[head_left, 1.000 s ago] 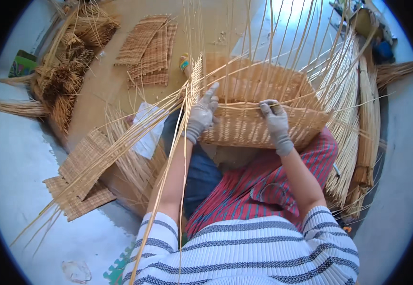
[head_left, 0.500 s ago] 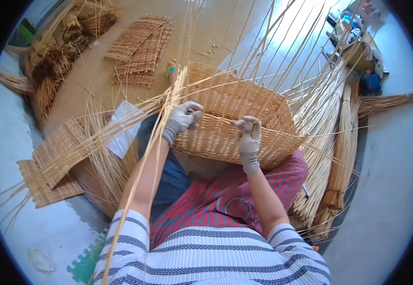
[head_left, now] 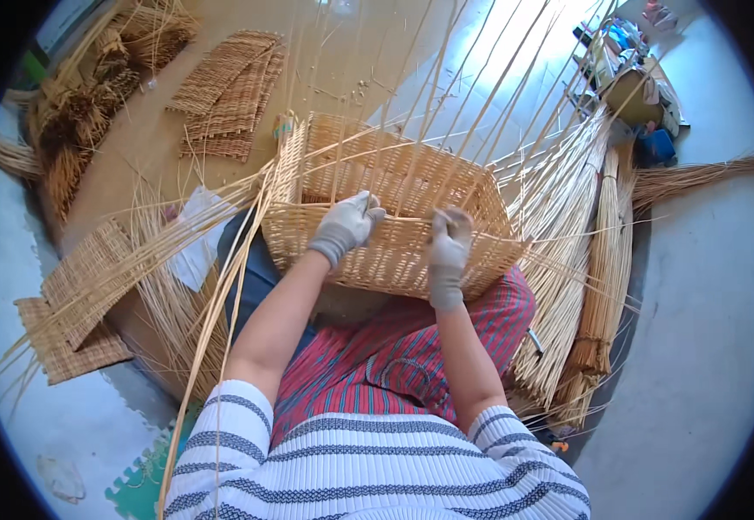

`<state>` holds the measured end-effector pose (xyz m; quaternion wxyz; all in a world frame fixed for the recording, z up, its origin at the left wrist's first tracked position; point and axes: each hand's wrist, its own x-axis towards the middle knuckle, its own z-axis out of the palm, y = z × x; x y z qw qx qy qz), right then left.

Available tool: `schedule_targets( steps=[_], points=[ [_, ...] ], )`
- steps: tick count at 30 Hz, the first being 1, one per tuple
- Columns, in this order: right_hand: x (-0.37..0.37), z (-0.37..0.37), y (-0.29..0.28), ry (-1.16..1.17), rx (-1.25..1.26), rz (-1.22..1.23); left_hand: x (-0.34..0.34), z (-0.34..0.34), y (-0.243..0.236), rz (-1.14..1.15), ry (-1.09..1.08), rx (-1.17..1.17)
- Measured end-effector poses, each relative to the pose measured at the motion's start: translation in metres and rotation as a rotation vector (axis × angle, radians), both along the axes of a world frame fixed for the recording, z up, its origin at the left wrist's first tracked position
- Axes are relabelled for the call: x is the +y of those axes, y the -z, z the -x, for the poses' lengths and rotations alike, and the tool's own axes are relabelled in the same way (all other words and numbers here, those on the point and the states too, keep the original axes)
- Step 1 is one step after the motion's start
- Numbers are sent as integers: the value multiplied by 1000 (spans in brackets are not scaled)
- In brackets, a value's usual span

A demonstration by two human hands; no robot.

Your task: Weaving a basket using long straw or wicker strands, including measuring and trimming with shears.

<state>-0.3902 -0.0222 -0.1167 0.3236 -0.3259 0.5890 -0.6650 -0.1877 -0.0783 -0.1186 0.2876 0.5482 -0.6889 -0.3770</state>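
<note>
A wicker basket (head_left: 403, 253) with open-weave walls rests across my lap, long thin strands (head_left: 433, 95) rising from it. My left hand (head_left: 349, 224), in a pale grey-cuffed glove, has its fingers curled over the basket's near rim. To its right, my gloved right hand (head_left: 449, 247) is closed at the same rim, thumb and fingers pinched around what looks like a strand; motion blurs the fingertips. A bundle of loose strands (head_left: 221, 308) sweeps from the basket's left corner down past my left arm.
Woven mats (head_left: 229, 91) lie on the floor at the far left, and more woven panels (head_left: 74, 338) at the left. Bundles of pale strands (head_left: 567, 260) lie along the right. A white sheet (head_left: 199, 234) is left of the basket; a pile of dry stalks (head_left: 82, 113) sits beyond.
The basket has shifted left in view. My left hand has moved right along the rim, away from the left corner. My right hand remains near the rim, its fingers now blurred.
</note>
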Motion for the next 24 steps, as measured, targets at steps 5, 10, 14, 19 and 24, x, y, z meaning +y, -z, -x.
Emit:
schedule_targets(
  steps=[5, 10, 14, 19, 24],
  points=[
    [-82, -7, -38, -237, 466, 162, -2, 13, 11, -154, -62, -115],
    [12, 38, -20, 28, 98, 160, 23, 14, -2, 22, -271, 25],
    [23, 62, -4, 76, 560, 90, 62, 62, -7, 653, 157, -206],
    [-12, 104, -23, -158, 558, 198, 66, 90, -1, 500, 234, -412],
    [52, 151, -5, 83, -34, 245, 49, 116, -8, 868, 248, -331]
  ],
)
